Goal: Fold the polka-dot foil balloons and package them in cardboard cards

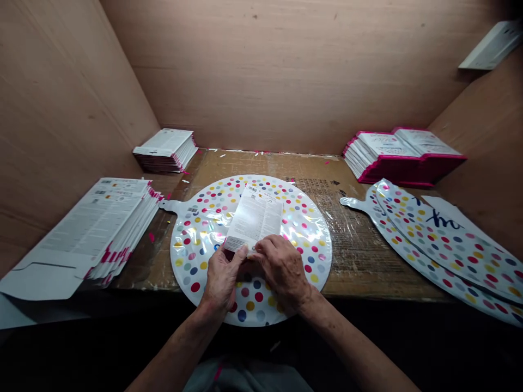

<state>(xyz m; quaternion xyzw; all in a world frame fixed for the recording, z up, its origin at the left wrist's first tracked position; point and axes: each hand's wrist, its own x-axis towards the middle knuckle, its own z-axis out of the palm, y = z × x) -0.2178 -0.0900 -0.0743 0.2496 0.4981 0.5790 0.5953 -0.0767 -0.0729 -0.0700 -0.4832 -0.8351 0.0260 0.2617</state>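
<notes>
A white printed packet point(257, 215), with small text and a barcode, is held tilted over a flat round foil balloon point(196, 245) covered in coloured dots. My left hand point(223, 275) pinches the packet's lower left corner, thumb on top. At its lower right edge, the fingers of my right hand point(284, 267) are bent together and gripping; the fingertips are partly hidden. The balloon lies flat, its neck pointing left, and overhangs the front edge of the table slightly.
Flat printed sleeves point(81, 228) lie piled at left, with a smaller stack point(165, 148) behind. Pink-edged packets point(396, 152) are stacked at back right. More dotted balloons point(445, 245) lie at right. Wooden panels point(261, 71) enclose the cardboard-covered table point(351, 261).
</notes>
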